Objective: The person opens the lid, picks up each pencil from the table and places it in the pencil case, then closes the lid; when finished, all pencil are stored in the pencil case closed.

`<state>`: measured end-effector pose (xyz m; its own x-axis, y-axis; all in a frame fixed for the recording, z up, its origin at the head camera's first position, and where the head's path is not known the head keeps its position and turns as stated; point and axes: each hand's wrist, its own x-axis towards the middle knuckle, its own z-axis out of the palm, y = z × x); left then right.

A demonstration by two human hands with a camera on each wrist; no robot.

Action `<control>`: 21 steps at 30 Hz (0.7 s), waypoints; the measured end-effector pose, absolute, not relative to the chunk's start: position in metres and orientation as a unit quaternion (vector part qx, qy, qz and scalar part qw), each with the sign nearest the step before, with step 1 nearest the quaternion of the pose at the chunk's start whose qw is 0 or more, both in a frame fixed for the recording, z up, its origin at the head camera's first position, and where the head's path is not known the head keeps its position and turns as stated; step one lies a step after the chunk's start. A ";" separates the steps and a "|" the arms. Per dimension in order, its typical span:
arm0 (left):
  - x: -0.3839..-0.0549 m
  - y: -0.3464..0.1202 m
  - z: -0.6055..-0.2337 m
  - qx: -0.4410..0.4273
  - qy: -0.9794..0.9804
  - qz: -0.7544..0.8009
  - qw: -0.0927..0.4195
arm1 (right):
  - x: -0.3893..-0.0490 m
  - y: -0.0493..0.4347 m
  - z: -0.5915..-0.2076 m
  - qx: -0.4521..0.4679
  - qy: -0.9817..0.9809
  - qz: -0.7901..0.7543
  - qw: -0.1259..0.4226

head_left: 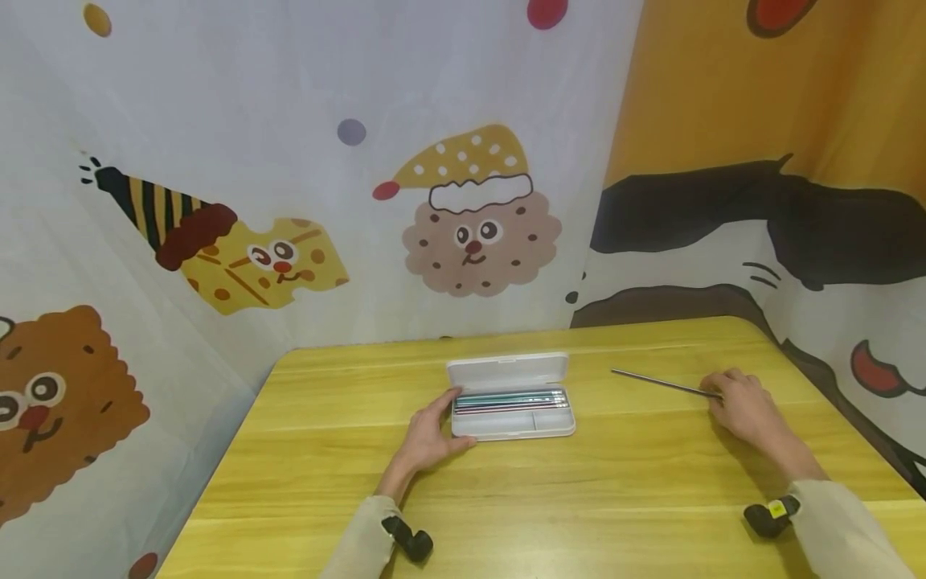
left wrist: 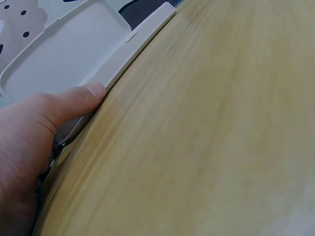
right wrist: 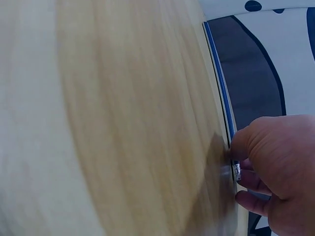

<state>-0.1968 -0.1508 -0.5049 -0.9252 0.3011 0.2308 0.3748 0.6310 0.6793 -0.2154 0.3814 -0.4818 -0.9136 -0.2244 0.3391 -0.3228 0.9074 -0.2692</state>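
A white pencil case (head_left: pixel 495 423) lies on the table with its lid (head_left: pixel 508 370) raised at the back. Several pencils (head_left: pixel 506 401) lie side by side in its rear section; a divider splits the front section. My left hand (head_left: pixel 425 438) grips the case's left end, thumb on the front wall and fingers at the back corner. Far to the right, my right hand (head_left: pixel 748 414) pinches a dark blue pencil (right wrist: pixel 220 78) near its silvery end. That pencil (head_left: pixel 658 381) points left toward the case, low over the table; whether it touches the wood I cannot tell.
The yellow wood-grain table (head_left: pixel 521 498) has rounded far corners. Behind it hangs a white curtain (head_left: pixel 289 104) printed with cartoon figures, close to the back edge. Each sleeve carries a small black wrist camera (head_left: pixel 408 540).
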 end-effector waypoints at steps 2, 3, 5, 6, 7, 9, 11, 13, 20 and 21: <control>-0.197 -0.151 -0.505 -0.189 -0.901 -0.386 0.049 | -0.216 0.381 -0.481 0.149 -0.964 0.162 0.152; -0.197 -0.151 -0.505 -0.192 -0.901 -0.387 0.051 | -0.216 0.381 -0.480 0.150 -0.964 0.162 0.150; -0.197 -0.151 -0.505 -0.192 -0.900 -0.387 0.051 | -0.216 0.381 -0.480 0.151 -0.965 0.163 0.143; -0.197 -0.151 -0.505 -0.189 -0.901 -0.387 0.050 | -0.216 0.381 -0.479 0.150 -0.965 0.163 0.138; -0.197 -0.151 -0.506 -0.188 -0.901 -0.388 0.050 | -0.216 0.381 -0.479 0.149 -0.966 0.164 0.133; -0.197 -0.151 -0.506 -0.186 -0.901 -0.389 0.049 | -0.216 0.381 -0.478 0.148 -0.967 0.164 0.125; -0.197 -0.150 -0.506 -0.185 -0.900 -0.391 0.047 | -0.217 0.381 -0.478 0.149 -0.967 0.165 0.125; -0.197 -0.150 -0.505 -0.187 -0.900 -0.391 0.048 | -0.218 0.381 -0.478 0.153 -0.966 0.167 0.125; -0.196 -0.150 -0.504 -0.186 -0.900 -0.391 0.050 | -0.221 0.382 -0.478 0.173 -0.962 0.168 0.127; -0.196 -0.151 -0.504 -0.185 -0.900 -0.391 0.050 | -0.221 0.381 -0.478 0.179 -0.961 0.168 0.130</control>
<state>-0.1959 -0.1507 -0.5045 -0.9266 0.2939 0.2345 0.3720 0.6260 0.6854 -0.2209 0.3815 -0.4777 -0.9022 -0.2998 0.3101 -0.3872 0.8798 -0.2759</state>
